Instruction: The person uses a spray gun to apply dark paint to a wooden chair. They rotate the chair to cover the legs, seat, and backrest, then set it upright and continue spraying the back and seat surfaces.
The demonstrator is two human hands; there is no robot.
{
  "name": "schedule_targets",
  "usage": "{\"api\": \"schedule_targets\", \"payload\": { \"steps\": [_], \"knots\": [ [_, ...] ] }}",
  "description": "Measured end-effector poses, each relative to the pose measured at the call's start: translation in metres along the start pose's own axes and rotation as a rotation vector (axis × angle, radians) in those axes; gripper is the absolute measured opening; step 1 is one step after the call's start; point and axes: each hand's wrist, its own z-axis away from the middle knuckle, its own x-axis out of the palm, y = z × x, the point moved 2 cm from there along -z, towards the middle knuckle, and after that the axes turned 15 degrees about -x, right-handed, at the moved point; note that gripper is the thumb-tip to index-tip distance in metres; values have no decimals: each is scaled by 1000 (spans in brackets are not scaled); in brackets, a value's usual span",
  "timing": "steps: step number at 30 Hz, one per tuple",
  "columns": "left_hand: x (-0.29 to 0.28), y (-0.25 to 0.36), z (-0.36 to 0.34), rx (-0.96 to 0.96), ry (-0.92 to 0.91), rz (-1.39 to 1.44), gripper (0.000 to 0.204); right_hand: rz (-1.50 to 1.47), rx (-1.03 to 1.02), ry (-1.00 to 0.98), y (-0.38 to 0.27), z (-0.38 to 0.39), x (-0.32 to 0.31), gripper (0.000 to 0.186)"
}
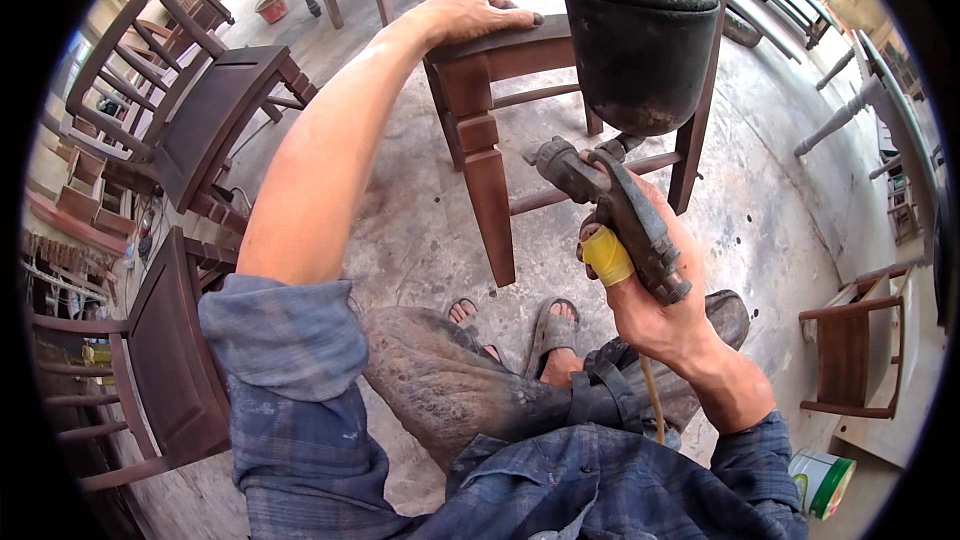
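My left hand [485, 12] grips the seat [500, 40] of a brown wooden chair in front of me, its fingers curled at the top. My right hand [655, 305] is closed around a dark, grimy spray gun [625, 210], with yellow tape [607, 258] near my thumb and a thin hose [655, 400] hanging below. A black lidded cup [640, 60] sits on top of the gun and hides part of the chair behind it. The chair's front leg [490, 220] stands just left of the gun.
More dark chairs [215, 115] stand at my left, behind and at lower left [170, 340]. A grey table [880, 140] and wooden chair [850, 350] are at right, with a paint can [825, 480] below. A red bucket [270, 5] sits on the concrete floor [380, 190].
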Motion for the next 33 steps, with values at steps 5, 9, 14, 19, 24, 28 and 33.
{"api": "schedule_targets", "payload": {
  "steps": [5,9,14,19,24,28,33],
  "knots": [
    [1,13,10,-46,28,-6,51,-43,102,126,0,7,-8,57],
    [0,11,9,-35,66,-33,51,-48,108,147,1,9,-14,54],
    [-3,7,13,-62,62,-12,49,-51,123,79,3,7,-9,53],
    [-8,11,14,-76,19,-3,54,-86,67,50,3,7,-1,53],
    [-5,20,20,-84,20,2,52,-74,78,82,5,7,-2,54],
    [-3,11,15,-63,45,13,46,-94,126,144,8,11,-5,54],
    [-3,11,12,-58,28,38,49,-36,130,74,5,22,-13,56]
  ]
}}
